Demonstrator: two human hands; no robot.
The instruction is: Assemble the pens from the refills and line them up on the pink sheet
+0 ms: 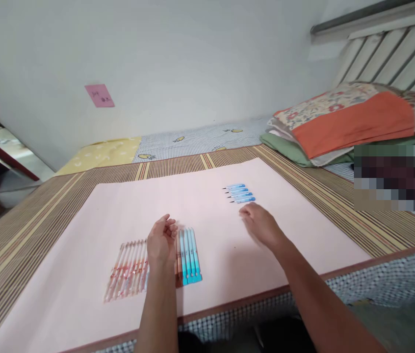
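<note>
My left hand (162,240) hovers palm-up over the row of pens, fingers loosely bent and apart, with nothing visible in them. Beneath and to its left lie several clear pens with pinkish-red patterns (126,269). To its right, several turquoise pens (192,257) lie side by side next to brown ones (179,264), partly covered by my wrist. My right hand (258,223) is closed, just below several short blue pens with dark pointed tips (240,193) laid in a staggered column. Whatever its curled fingers may hold is hidden.
A large pale pink sheet (207,203) lies under the pens on a striped bamboo mat (64,206). Folded bedding with an orange band (354,125) is piled at the right. A pink note (99,95) sticks to the white wall. Checked cloth (222,314) hangs along the near edge.
</note>
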